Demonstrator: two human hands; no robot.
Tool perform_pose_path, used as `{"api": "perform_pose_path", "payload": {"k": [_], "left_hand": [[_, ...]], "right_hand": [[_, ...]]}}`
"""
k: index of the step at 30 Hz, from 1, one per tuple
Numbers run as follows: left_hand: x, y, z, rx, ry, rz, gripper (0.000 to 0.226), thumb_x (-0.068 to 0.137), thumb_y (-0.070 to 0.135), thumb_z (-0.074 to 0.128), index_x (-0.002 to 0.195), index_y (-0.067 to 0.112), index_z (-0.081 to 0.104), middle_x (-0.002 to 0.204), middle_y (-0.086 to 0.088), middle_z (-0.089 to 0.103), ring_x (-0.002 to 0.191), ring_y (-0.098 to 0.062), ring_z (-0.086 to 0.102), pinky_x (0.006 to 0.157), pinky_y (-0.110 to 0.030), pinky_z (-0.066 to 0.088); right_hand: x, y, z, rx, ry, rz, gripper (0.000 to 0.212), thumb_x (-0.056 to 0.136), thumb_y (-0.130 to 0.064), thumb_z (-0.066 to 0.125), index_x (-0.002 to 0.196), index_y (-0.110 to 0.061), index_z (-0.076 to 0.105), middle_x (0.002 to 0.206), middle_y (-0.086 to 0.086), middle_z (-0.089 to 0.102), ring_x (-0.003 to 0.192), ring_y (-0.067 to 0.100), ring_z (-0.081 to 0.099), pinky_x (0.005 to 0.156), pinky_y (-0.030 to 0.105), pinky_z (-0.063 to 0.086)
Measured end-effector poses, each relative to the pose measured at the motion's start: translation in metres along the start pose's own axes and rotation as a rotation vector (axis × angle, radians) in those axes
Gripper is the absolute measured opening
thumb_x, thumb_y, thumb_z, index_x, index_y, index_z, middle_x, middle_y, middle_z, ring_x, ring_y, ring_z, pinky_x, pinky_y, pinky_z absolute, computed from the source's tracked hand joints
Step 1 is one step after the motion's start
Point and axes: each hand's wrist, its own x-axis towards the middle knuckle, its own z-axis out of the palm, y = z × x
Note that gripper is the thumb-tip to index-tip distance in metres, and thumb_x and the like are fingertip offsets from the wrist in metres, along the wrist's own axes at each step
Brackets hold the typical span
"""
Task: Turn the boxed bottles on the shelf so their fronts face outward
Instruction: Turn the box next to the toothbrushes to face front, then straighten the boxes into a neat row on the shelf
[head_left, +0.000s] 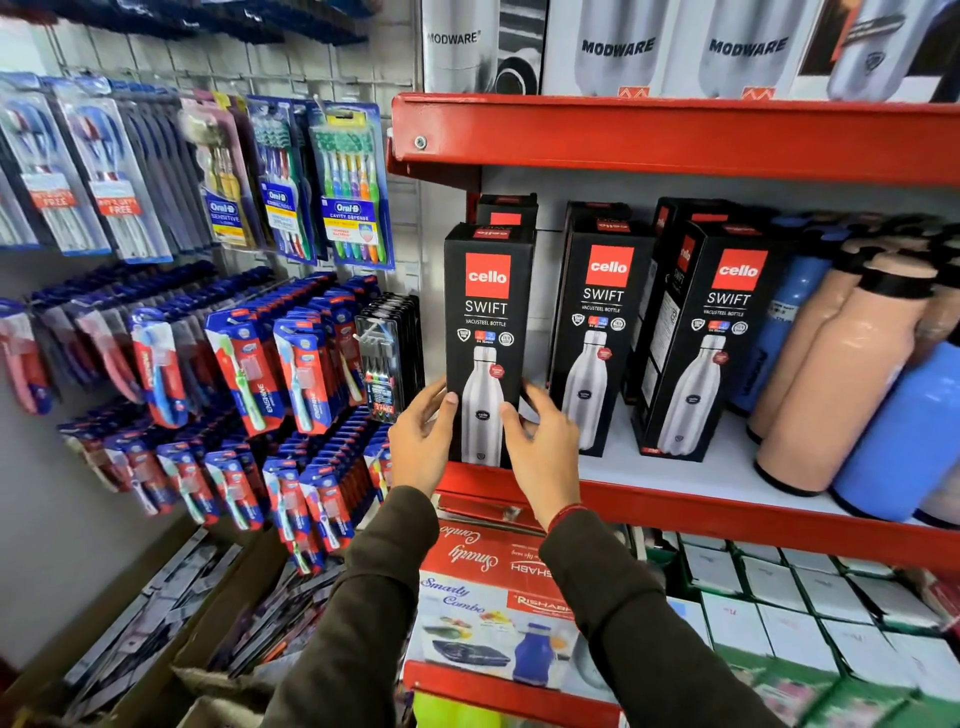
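Three black boxed bottles stand upright along the front of the red shelf (727, 514). The leftmost box (487, 312) shows its front with a red logo and a steel bottle picture. My left hand (422, 441) grips its lower left edge and my right hand (545, 447) grips its lower right edge. The middle box (597, 322) faces outward too. The right box (711, 332) shows its front but stands turned, its side panel visible. More black boxes stand behind them, mostly hidden.
Loose peach (836, 384) and blue bottles (904, 436) lean at the shelf's right. Toothbrush packs (353, 192) hang on a grid wall to the left. A red upper shelf (675, 135) carries white boxes. Below sit a combo box (493, 613) and small white boxes.
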Motion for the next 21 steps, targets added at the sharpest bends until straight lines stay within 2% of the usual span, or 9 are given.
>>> {"api": "perform_pose_path", "payload": {"k": [4,7,9,11,14,17,19,21], "left_hand": [[-0.003,-0.001,0.003,0.018,0.013,0.014,0.024,0.097,0.031,0.058,0.117,0.044,0.059,0.110,0.027,0.063,0.103,0.021,0.059,0.102,-0.027,0.050],[-0.011,-0.002,0.012,0.049,0.196,0.080,0.028,0.099,0.025,0.055,0.125,0.027,0.061,0.122,0.009,0.065,0.109,-0.003,0.063,0.089,-0.013,0.051],[-0.017,0.000,0.021,0.057,0.349,0.171,0.030,0.098,0.018,0.054,0.128,0.022,0.058,0.122,0.006,0.061,0.105,-0.015,0.060,0.084,-0.020,0.050],[-0.023,0.006,0.033,0.110,0.379,0.296,0.030,0.099,0.015,0.052,0.127,0.023,0.057,0.117,0.008,0.056,0.103,-0.015,0.056,0.085,-0.025,0.047],[-0.029,0.018,0.056,0.149,0.282,0.443,0.028,0.100,0.016,0.047,0.125,0.023,0.056,0.116,0.008,0.055,0.105,-0.010,0.054,0.091,-0.025,0.045],[-0.030,0.026,0.085,0.209,0.053,0.580,0.035,0.101,0.013,0.040,0.133,0.021,0.052,0.126,0.007,0.054,0.121,-0.014,0.052,0.108,-0.035,0.040],[-0.028,0.026,0.106,0.201,-0.087,0.555,0.041,0.104,0.009,0.037,0.144,0.016,0.043,0.143,0.000,0.048,0.137,-0.014,0.042,0.116,-0.035,0.033],[-0.024,0.026,0.123,0.194,-0.123,0.444,0.048,0.105,0.010,0.036,0.152,0.011,0.030,0.159,-0.005,0.033,0.150,-0.014,0.026,0.123,-0.029,0.021]], "right_hand": [[-0.001,0.001,-0.004,0.001,-0.016,0.003,0.045,0.097,-0.033,0.059,0.140,-0.021,0.053,0.132,-0.002,0.064,0.117,0.018,0.066,0.103,0.041,0.053],[-0.001,0.004,-0.014,-0.056,0.040,-0.038,0.045,0.097,-0.033,0.059,0.140,-0.024,0.049,0.140,-0.003,0.055,0.122,0.018,0.058,0.106,0.042,0.049],[0.002,0.007,-0.024,-0.069,0.110,-0.073,0.044,0.096,-0.030,0.059,0.139,-0.026,0.048,0.139,-0.002,0.049,0.124,0.021,0.052,0.107,0.042,0.046],[0.009,0.012,-0.038,-0.071,0.192,-0.090,0.044,0.096,-0.025,0.060,0.138,-0.025,0.049,0.137,0.001,0.045,0.128,0.022,0.046,0.109,0.039,0.041],[0.020,0.018,-0.056,-0.067,0.301,-0.076,0.044,0.096,-0.019,0.059,0.140,-0.021,0.049,0.135,0.006,0.042,0.127,0.016,0.040,0.106,0.029,0.033],[0.032,0.026,-0.071,-0.008,0.294,-0.016,0.045,0.099,-0.015,0.054,0.144,-0.014,0.044,0.144,0.011,0.040,0.138,0.023,0.040,0.113,0.027,0.029],[0.041,0.031,-0.078,0.015,0.242,0.041,0.048,0.101,-0.016,0.051,0.147,-0.012,0.040,0.151,0.012,0.037,0.142,0.025,0.040,0.115,0.027,0.029],[0.050,0.036,-0.085,0.013,0.180,0.100,0.050,0.102,-0.015,0.050,0.150,-0.008,0.037,0.155,0.014,0.037,0.145,0.026,0.037,0.117,0.028,0.027]]}}
